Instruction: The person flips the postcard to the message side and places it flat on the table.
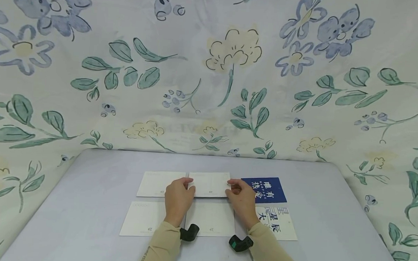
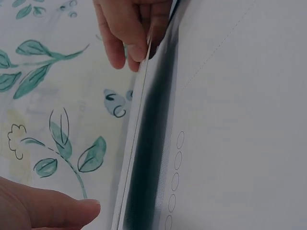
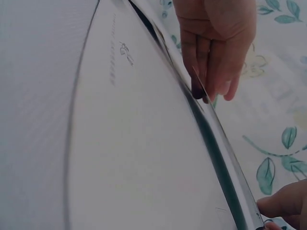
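Observation:
A blank white postcard (image 1: 209, 184) in the middle of the back row is held between both hands, slightly raised along its near edge. My left hand (image 1: 179, 196) pinches its left edge with thumb and fingers. At the opposite edge my right hand (image 1: 242, 199) pinches the card. In the left wrist view the right hand (image 2: 129, 28) grips the card's far end, and the left thumb (image 2: 76, 211) shows at lower left. The right wrist view shows the left hand (image 3: 216, 43) on the card's edge and the right thumb (image 3: 285, 201) beside it.
Two white postcards lie at left, one behind (image 1: 155, 184) and one in front (image 1: 140, 218). Nearest the middle is another white postcard (image 1: 211, 219). At right are a blue card (image 1: 274, 190) and a white card with blue characters (image 1: 285, 227). A floral cloth (image 1: 196, 88) hangs behind the table.

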The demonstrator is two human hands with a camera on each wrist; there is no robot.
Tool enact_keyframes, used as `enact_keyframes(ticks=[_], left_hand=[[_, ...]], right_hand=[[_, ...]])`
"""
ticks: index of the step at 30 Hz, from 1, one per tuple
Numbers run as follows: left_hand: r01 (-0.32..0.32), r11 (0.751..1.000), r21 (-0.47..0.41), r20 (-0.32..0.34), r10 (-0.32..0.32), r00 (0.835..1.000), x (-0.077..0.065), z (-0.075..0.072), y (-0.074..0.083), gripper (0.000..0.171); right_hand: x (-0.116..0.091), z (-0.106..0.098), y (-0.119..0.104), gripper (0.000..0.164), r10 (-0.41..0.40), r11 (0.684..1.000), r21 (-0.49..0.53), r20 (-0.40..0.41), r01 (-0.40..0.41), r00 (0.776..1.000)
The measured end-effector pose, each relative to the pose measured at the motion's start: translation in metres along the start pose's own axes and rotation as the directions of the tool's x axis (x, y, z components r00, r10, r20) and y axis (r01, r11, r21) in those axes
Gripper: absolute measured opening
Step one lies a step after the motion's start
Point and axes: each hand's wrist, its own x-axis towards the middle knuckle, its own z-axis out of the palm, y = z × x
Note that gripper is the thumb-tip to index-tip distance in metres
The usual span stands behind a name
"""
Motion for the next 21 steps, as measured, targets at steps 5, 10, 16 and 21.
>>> enact_keyframes(ticks=[5,10,16,21], left_hand=[[0.001,1.000,0.021,0.014,-0.001,1.000,-0.0008,0.0000,-0.0002,0.020],[0.010,0.999,0.035,0.024,-0.011,1.000,-0.0014,0.0006,0.0003,0.021],[0.021,0.999,0.044,0.034,-0.023,0.999,-0.0012,0.0008,0.0009,0.020],[0.023,0.998,0.050,0.038,-0.025,0.999,-0.0011,0.0007,0.0012,0.019]], right_hand=[[-0.0011,0.0003,0.0002,0.027,-0.013,1.000,-0.025,0.014,0.013,1.000],[-0.0017,-0.0001,0.0003,0.026,-0.044,0.998,-0.048,0.020,0.045,0.999],[-0.0016,-0.0008,0.0015,0.026,-0.067,0.995,-0.067,0.027,0.069,0.997],[-0.0017,-0.0006,0.0015,0.026,-0.068,0.994,-0.085,0.029,0.070,0.997]])
